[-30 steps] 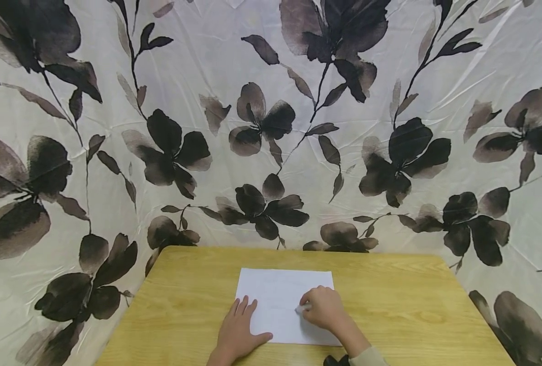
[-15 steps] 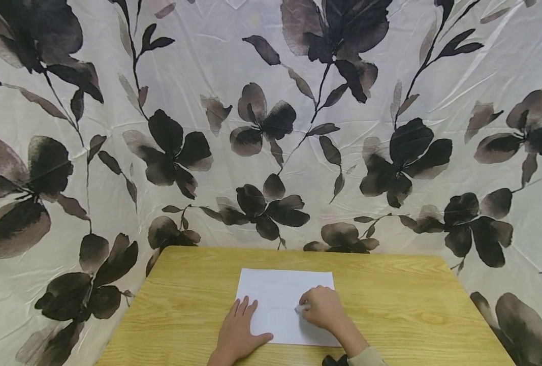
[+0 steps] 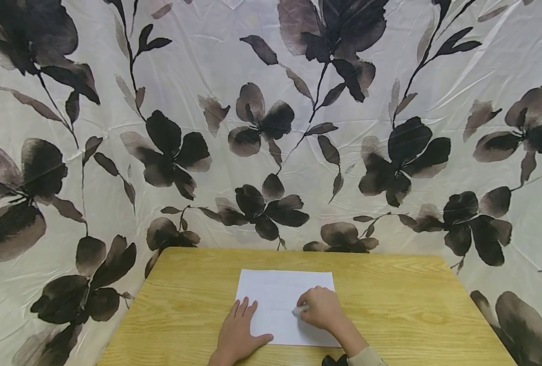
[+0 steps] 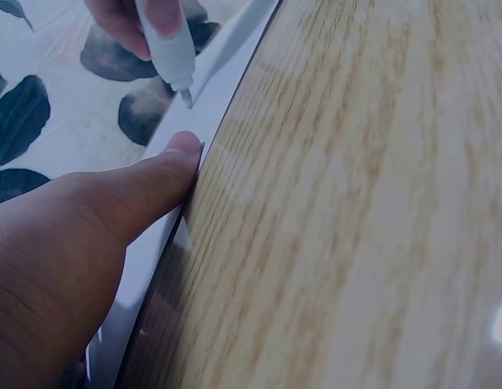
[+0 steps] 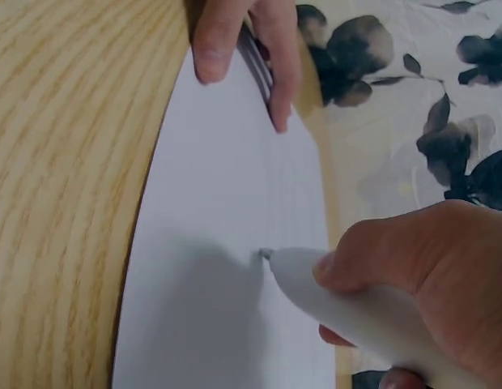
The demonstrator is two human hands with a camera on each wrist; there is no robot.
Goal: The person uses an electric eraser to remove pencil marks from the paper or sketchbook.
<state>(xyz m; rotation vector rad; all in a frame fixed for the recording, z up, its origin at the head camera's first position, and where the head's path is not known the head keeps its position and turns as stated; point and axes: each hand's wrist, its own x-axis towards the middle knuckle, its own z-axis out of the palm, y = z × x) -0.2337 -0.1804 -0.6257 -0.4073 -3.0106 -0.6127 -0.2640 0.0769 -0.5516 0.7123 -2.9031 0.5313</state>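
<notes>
A sheet of white paper (image 3: 271,287) lies on the wooden table, with faint lines barely visible on it. My right hand (image 3: 321,308) pinches a thick white marker (image 5: 344,316) between thumb and fingers, over the sheet's right half. The marker's grey tip points left and down and appears to meet the paper in the right wrist view. My left hand (image 3: 240,330) rests flat on the sheet's lower left edge, fingers straight and thumb spread toward the near edge. In the left wrist view the thumb (image 4: 166,174) presses on the paper's border.
The yellow wooden table (image 3: 389,300) extends around the sheet on all sides. A black object (image 3: 335,360) sits by the right sleeve at the bottom of the head view. Behind the table hangs a white cloth (image 3: 325,198) printed with dark flowers.
My right hand and the marker have shifted slightly left over the paper, and more of the marker's tip shows. The left hand and the sheet keep their places.
</notes>
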